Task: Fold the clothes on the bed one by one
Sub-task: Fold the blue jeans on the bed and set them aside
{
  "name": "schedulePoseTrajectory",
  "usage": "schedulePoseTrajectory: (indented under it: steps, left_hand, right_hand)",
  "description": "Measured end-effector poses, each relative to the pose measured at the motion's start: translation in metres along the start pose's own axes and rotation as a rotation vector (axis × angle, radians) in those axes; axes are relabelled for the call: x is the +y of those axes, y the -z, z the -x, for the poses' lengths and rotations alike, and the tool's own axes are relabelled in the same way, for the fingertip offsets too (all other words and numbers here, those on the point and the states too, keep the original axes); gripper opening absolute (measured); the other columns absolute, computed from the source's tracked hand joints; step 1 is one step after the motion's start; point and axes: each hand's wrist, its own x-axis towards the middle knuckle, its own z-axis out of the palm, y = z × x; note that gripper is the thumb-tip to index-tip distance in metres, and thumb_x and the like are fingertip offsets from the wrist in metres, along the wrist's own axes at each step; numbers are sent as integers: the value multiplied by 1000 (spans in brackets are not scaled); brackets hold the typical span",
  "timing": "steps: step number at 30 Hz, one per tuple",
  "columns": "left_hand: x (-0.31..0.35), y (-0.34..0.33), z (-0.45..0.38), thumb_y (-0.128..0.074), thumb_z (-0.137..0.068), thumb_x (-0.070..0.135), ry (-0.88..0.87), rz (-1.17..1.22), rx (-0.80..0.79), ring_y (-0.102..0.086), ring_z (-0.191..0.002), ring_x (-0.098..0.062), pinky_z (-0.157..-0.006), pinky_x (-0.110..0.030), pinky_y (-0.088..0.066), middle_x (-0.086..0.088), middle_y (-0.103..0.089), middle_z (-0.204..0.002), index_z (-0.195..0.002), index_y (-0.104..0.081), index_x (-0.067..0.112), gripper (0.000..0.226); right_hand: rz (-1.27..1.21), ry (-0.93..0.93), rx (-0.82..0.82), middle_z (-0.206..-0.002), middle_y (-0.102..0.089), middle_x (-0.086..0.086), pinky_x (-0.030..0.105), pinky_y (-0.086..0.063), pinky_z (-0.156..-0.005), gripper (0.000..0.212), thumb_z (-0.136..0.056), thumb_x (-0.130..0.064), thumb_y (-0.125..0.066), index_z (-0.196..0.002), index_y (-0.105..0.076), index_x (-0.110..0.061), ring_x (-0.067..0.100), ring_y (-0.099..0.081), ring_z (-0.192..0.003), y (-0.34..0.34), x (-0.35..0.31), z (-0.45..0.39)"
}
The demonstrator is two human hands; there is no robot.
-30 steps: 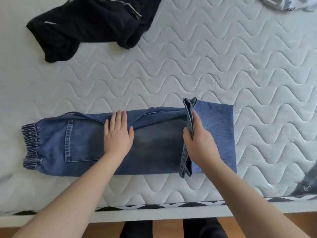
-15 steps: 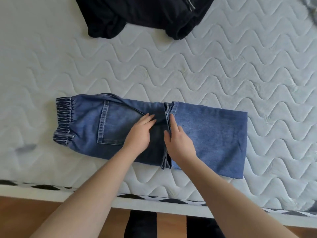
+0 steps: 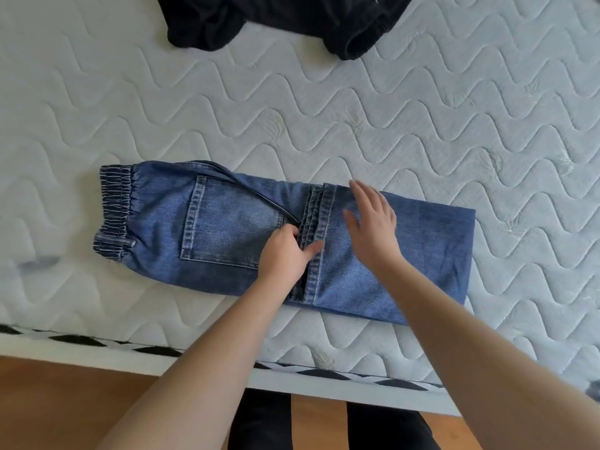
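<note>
A pair of blue jeans (image 3: 227, 228) lies flat across the white quilted mattress (image 3: 389, 125), elastic waistband at the left. Its legs are folded back over it, and the stacked hems (image 3: 316, 209) end near the middle. My left hand (image 3: 285, 254) is at those hems, thumb on top and fingers curled in beside them, pinching the hem edge. Just right of the hems, my right hand (image 3: 371, 222) is spread flat with straight fingers over the folded leg part; it is slightly blurred.
A crumpled black garment (image 3: 276, 21) lies at the far edge of the view. The mattress edge with a black-and-white trim (image 3: 130, 347) runs along the near side, with wooden floor (image 3: 65, 401) below it. Bare mattress surrounds the jeans.
My right hand has let go of the hems and moved right onto the folded legs. My left hand has slid right from the seat area and taken the hem edge.
</note>
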Motion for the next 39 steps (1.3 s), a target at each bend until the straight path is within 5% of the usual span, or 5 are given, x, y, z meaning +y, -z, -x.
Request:
schedulePoseTrajectory:
  steps: [7, 11, 17, 29, 39]
  left_hand:
    - [15, -19, 10, -79, -81, 32, 57, 72, 36, -60, -108, -34, -83, -40, -50, -12, -65, -116, -126, -47, 11, 59]
    - [7, -18, 16, -73, -86, 17, 39, 273, 90, -63, -89, -23, -73, -28, -46, 0, -66, -94, -104, -56, 13, 26]
    - [-7, -13, 21, -71, -88, 14, 34, 296, 133, -64, -97, -20, -78, -25, -45, -1, -69, -105, -121, -58, 12, 35]
    - [-63, 29, 21, -58, -95, 15, -259, -83, 494, -59, -96, -31, -81, -45, -48, -12, -64, -105, -117, -63, 6, 25]
    - [-159, 103, 0, -53, -97, 19, -78, -245, 783, -44, -132, -37, -102, -49, -37, -17, -47, -145, -135, -54, 7, 40]
  right_hand:
    - [207, 59, -308, -131, -55, 5, 39, -29, -103, 38, -97, -29, -57, -134, -54, -23, 28, -44, -124, 8, -7, -68]
    - [148, 87, -267, -116, -61, 3, 37, -33, -95, 29, -88, -28, -69, -115, -63, -21, 25, -48, -114, 17, -14, -72]
    - [121, 109, -202, -114, -60, 2, 37, -32, -93, 30, -86, -33, -70, -113, -63, -22, 25, -48, -112, 3, -20, -70]
    - [36, 171, 118, -146, -47, 11, 42, -26, -116, 48, -95, -11, -54, -142, -47, -3, 29, -39, -138, -36, -43, 11]
    - [239, -5, -160, -163, 15, 4, 35, 1, -123, 83, -98, -64, -21, -156, 7, -12, 16, 12, -150, -90, -54, 23]
